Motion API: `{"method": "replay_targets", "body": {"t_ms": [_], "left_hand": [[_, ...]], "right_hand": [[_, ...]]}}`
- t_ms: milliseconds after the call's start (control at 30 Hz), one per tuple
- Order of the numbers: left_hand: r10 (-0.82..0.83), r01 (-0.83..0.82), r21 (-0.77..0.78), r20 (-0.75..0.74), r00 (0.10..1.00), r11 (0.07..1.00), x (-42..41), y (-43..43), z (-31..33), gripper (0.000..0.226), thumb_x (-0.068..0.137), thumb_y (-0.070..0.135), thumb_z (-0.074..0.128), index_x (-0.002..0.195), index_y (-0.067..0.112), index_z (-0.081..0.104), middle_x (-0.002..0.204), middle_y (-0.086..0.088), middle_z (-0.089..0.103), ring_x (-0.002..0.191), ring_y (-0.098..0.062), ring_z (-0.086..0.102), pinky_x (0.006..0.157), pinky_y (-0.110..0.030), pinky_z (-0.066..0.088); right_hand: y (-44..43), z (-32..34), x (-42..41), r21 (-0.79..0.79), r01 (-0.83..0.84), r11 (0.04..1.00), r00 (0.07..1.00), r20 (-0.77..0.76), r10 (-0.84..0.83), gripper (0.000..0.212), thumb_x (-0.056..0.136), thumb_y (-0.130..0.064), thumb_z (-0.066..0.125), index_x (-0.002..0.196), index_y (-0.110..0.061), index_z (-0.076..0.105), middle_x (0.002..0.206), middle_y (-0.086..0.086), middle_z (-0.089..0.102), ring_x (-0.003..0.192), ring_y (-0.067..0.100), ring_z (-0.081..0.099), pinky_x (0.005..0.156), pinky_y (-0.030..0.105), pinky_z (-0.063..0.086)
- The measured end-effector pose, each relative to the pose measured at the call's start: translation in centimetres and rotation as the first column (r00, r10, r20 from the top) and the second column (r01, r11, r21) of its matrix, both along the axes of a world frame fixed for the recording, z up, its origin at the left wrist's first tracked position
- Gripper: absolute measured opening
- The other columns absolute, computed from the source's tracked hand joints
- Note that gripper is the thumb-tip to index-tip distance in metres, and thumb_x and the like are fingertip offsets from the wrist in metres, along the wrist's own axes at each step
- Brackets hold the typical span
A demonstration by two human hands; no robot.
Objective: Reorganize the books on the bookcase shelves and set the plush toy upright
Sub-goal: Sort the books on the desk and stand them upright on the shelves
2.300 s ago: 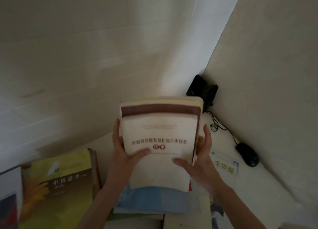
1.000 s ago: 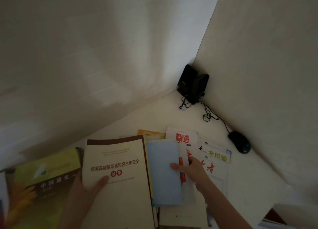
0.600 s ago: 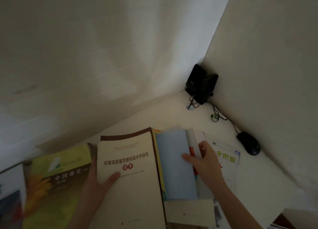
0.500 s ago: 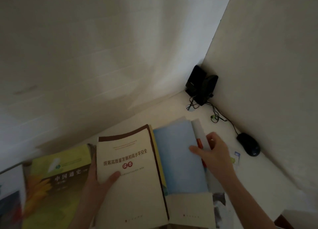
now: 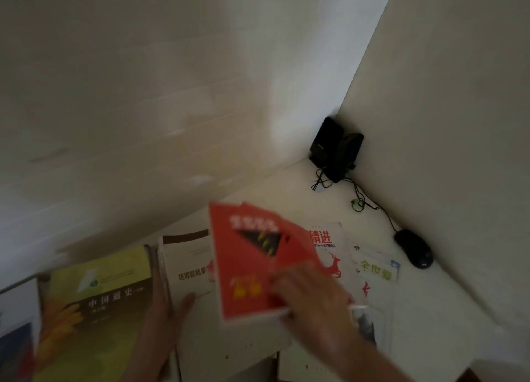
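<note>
My right hand [image 5: 312, 298] grips a red book [image 5: 252, 255] by its lower right edge, lifted and tilted, blurred by motion. My left hand [image 5: 169, 307] holds the cream book with the brown band [image 5: 186, 255] at its left edge, thumb on the cover. A yellow-green book [image 5: 100, 298] stands at the left. A white book with red characters and a red deer [image 5: 327, 249] lies flat to the right. Beside it lies a white booklet with green letters [image 5: 375, 267]. No plush toy is in view.
A black speaker pair [image 5: 335, 149] sits in the back corner with cables [image 5: 358, 201] trailing to a black mouse [image 5: 414, 248]. White walls close in behind and to the right. Another book's edge [image 5: 17, 321] shows at the far left.
My right hand has left the pale blue book and now holds a red book raised over the pile. The left hand still holds the cream book.
</note>
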State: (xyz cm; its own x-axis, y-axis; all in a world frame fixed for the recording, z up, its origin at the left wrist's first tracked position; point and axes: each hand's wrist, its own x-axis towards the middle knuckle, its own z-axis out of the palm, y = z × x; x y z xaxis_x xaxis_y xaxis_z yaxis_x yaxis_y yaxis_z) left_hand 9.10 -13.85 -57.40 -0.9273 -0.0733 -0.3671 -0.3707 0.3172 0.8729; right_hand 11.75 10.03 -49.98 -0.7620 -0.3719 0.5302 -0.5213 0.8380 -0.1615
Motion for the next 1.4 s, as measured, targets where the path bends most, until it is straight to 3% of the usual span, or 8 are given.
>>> {"method": "replay_targets", "body": {"t_ms": [133, 367, 567, 733, 967, 1067, 1233, 1400], "left_hand": [[0.098, -0.106, 0.048, 0.148, 0.984, 0.993, -0.1, -0.2, -0.6, 0.065, 0.094, 0.009, 0.052, 0.149, 0.024, 0.021, 0.125, -0.004, 0.055, 0.095, -0.017, 0.055, 0.066, -0.020, 0.044], [0.052, -0.057, 0.017, 0.229, 0.972, 0.998, -0.5, -0.6, 0.9, 0.065, 0.094, 0.017, 0.054, 0.149, 0.025, 0.020, 0.124, 0.001, 0.054, 0.098, -0.020, 0.056, 0.079, -0.031, 0.049], [0.065, -0.069, 0.029, 0.119, 0.991, 0.997, -0.1, -1.3, 5.7, 0.045, 0.092, 0.016, 0.057, 0.136, 0.022, 0.049, 0.134, 0.002, 0.052, 0.122, -0.018, 0.049, 0.104, -0.035, 0.033], [-0.044, 0.038, 0.050, 0.131, 0.990, 0.998, -0.6, 0.7, 6.1, 0.029, 0.094, 0.023, 0.052, 0.122, 0.028, 0.052, 0.123, 0.004, 0.056, 0.110, -0.014, 0.053, 0.084, -0.025, 0.042], [0.040, -0.046, -0.075, -0.082, 0.996, 0.996, -3.0, 1.7, 3.9, 0.030, 0.095, 0.030, 0.048, 0.125, 0.027, 0.051, 0.127, -0.002, 0.051, 0.106, -0.017, 0.056, 0.093, -0.043, 0.048], [-0.063, 0.071, -0.077, 0.095, 0.993, 0.995, -3.8, 2.6, 3.0, 0.050, 0.094, 0.033, 0.050, 0.141, 0.020, 0.037, 0.138, -0.006, 0.045, 0.112, -0.019, 0.053, 0.089, -0.037, 0.049], [-0.146, 0.200, -0.152, 0.306, 0.941, 0.968, -3.9, 3.9, 2.6, 0.052, 0.096, 0.044, 0.042, 0.139, 0.014, 0.041, 0.135, -0.010, 0.052, 0.110, -0.024, 0.057, 0.084, -0.030, 0.046], [-0.116, 0.121, 0.007, 0.350, 0.929, 0.993, -4.1, 5.1, 3.2, 0.060, 0.092, 0.062, 0.025, 0.089, 0.020, 0.068, 0.085, -0.004, 0.072, 0.080, -0.018, 0.067, 0.085, -0.032, 0.048]], "right_hand": [[-1.5, -7.6, 5.5, 0.119, -0.158, 0.980, 0.959, 0.253, 0.124, 0.019, 0.101, -0.038, 0.031, 0.099, -0.031, 0.049, 0.101, -0.015, 0.071, 0.097, 0.006, 0.050, 0.084, 0.021, 0.046], [-1.2, -8.1, 5.4, 0.197, -0.183, 0.963, 0.951, 0.284, 0.122, 0.034, 0.102, -0.046, 0.019, 0.118, -0.034, 0.046, 0.105, -0.020, 0.070, 0.103, 0.005, 0.047, 0.088, 0.022, 0.048], [-0.9, -6.5, 4.9, 0.062, -0.174, 0.983, 0.940, 0.307, 0.147, 0.034, 0.092, -0.052, 0.043, 0.121, -0.036, 0.050, 0.114, -0.018, 0.067, 0.107, 0.002, 0.050, 0.094, 0.024, 0.041], [-2.7, -7.7, 4.1, 0.097, -0.184, 0.978, 0.947, 0.286, 0.150, 0.027, 0.094, -0.048, 0.045, 0.116, -0.036, 0.055, 0.103, -0.016, 0.064, 0.090, 0.002, 0.048, 0.081, 0.017, 0.038], [-1.1, -3.0, 2.0, -0.475, 0.144, 0.868, 0.966, 0.257, -0.020, 0.025, 0.097, -0.043, 0.046, 0.115, -0.033, 0.060, 0.117, -0.029, 0.054, 0.103, -0.011, 0.054, 0.082, 0.008, 0.044], [-0.7, -2.4, 1.0, -0.578, 0.209, 0.789, 0.972, 0.214, -0.101, 0.031, 0.096, -0.039, 0.049, 0.122, -0.025, 0.058, 0.125, -0.013, 0.062, 0.115, 0.001, 0.058, 0.095, 0.017, 0.046], [-2.9, -6.9, 2.1, -0.181, 0.150, 0.972, 0.948, 0.306, -0.090, 0.039, 0.070, -0.030, 0.080, 0.108, -0.025, 0.071, 0.110, -0.004, 0.070, 0.096, 0.009, 0.069, 0.070, 0.027, 0.060], [-3.9, -8.6, 3.4, -0.066, 0.126, 0.990, 0.933, 0.348, -0.096, 0.052, 0.102, -0.044, 0.026, 0.105, -0.025, 0.075, 0.113, -0.004, 0.070, 0.105, 0.012, 0.066, 0.080, 0.025, 0.057]]}}
